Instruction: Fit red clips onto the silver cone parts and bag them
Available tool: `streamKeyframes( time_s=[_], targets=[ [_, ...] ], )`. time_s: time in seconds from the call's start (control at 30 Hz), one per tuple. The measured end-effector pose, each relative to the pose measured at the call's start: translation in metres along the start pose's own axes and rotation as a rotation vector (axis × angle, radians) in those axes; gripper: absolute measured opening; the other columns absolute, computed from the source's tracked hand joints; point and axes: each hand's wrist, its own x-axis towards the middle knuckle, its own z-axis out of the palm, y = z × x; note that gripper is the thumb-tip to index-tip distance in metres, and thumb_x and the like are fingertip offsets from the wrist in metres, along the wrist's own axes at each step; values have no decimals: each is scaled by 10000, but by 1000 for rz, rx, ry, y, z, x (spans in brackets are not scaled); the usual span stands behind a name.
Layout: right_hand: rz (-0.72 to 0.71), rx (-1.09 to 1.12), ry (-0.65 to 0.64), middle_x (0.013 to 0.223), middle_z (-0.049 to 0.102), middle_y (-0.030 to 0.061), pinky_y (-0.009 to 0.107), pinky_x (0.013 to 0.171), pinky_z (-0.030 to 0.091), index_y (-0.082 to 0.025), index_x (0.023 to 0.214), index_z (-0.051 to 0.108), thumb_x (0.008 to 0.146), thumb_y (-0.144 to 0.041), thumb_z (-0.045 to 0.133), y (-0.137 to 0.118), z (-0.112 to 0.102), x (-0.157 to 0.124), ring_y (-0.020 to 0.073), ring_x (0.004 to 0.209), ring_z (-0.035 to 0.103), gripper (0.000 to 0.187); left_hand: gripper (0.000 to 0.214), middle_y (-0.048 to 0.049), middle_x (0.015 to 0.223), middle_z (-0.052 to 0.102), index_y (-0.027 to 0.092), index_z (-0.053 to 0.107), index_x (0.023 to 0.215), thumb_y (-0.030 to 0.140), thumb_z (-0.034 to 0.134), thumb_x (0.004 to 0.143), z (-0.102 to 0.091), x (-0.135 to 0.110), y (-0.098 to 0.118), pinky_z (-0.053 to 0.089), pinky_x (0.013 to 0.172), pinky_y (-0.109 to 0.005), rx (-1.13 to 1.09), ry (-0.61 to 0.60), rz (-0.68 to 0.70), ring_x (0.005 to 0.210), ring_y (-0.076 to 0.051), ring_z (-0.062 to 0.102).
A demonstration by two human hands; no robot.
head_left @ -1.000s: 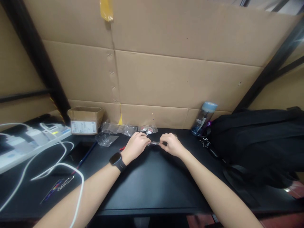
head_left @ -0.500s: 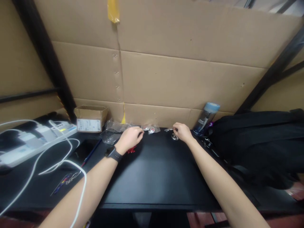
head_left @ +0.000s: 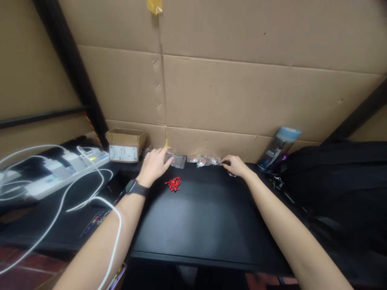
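Observation:
My left hand (head_left: 155, 164), with a dark watch on the wrist, lies flat with fingers stretched over crumpled clear plastic wrap (head_left: 179, 161) at the back of the black table. In front of it is a small tangle of red cord (head_left: 173, 184). My right hand (head_left: 237, 166) is closed in a pinch at the end of a row of small clear packets, on the edge of the rightmost packet (head_left: 215, 160). Another packet (head_left: 201, 162) with something shiny in it sits just left. A small round metal piece (head_left: 231, 174) shows partly beneath my right hand.
A cardboard wall (head_left: 211, 92) rises behind the table (head_left: 193, 225). At left stand an open cardboard box (head_left: 123, 153) and a white power strip (head_left: 45, 183) with loose white cables, one crossing my left forearm. A blue-lidded bottle (head_left: 278, 149) and a black bag (head_left: 341, 189) are at right.
My left hand has moved left and opened out over the plastic wrap, uncovering the red cord. My right hand has brought a clear packet left beside the others. The camera view has shifted.

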Motion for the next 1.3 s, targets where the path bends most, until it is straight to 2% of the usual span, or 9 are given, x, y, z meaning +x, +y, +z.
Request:
streamKeyframes(
  time_s=[0.1,0.27,0.4,0.6,0.73,0.9,1.03,1.17,1.3],
  targets=[
    [32,11,30,1119,768,116,401,947,555,-193,1103,777,877,-221,693,2,-8,-22,266,1002,731,242,376,-125,1127,756,237,644,1313,383,547,981,15,-1,7,463,895,-433,92,-5,22,1051,-327,655],
    [72,77,80,1248,727,133,468,1033,535,-211,1248,705,760,-234,807,11,-11,-60,307,1143,703,498,271,-117,1023,780,242,757,1079,303,512,979,27,0,8,423,902,-463,101,18,23,1035,-320,635],
    [120,182,137,1283,721,129,483,1050,534,-218,1295,675,785,-254,782,17,-3,-73,302,1164,702,523,285,-130,1027,777,223,768,1020,311,499,984,16,2,10,381,938,-526,79,79,-19,1078,-344,611],
    [128,277,137,1224,760,119,466,1024,556,-200,1264,689,826,-279,740,18,7,-70,283,1116,731,448,257,-82,1064,786,239,769,1047,343,542,989,-10,1,28,328,1026,-535,-92,293,-77,1168,-319,588],
    [132,303,140,1169,782,102,450,976,580,-207,1202,716,829,-273,736,18,7,-70,264,1044,751,380,250,-71,1058,792,255,782,1034,369,566,981,-4,-5,53,339,1033,-516,-179,151,52,1191,-308,589],
    [161,340,153,1150,787,104,432,961,586,-201,1198,713,817,-266,746,16,7,-70,252,1040,755,388,323,-95,1215,748,238,682,1268,285,541,981,12,-13,73,371,1020,-492,-202,-19,178,1194,-300,610],
    [176,362,151,1133,791,101,428,926,595,-202,1177,714,805,-271,762,16,7,-69,250,1012,761,381,364,-105,1292,694,204,616,1315,213,536,960,13,-10,67,439,1036,-451,-294,38,143,1182,-273,648],
    [178,374,142,1116,789,97,443,933,586,-201,1159,718,790,-277,776,18,5,-69,254,994,756,381,324,-110,1282,649,177,595,1253,236,571,935,12,-4,55,560,954,-378,-506,117,33,956,-206,729],
    [114,351,225,1258,722,119,486,1031,526,-213,1197,708,737,-329,845,2,-4,-68,306,1172,679,494,379,-125,1366,582,184,548,1307,256,586,937,14,-5,55,606,896,-362,-658,76,-3,925,-193,755]
  ],
)
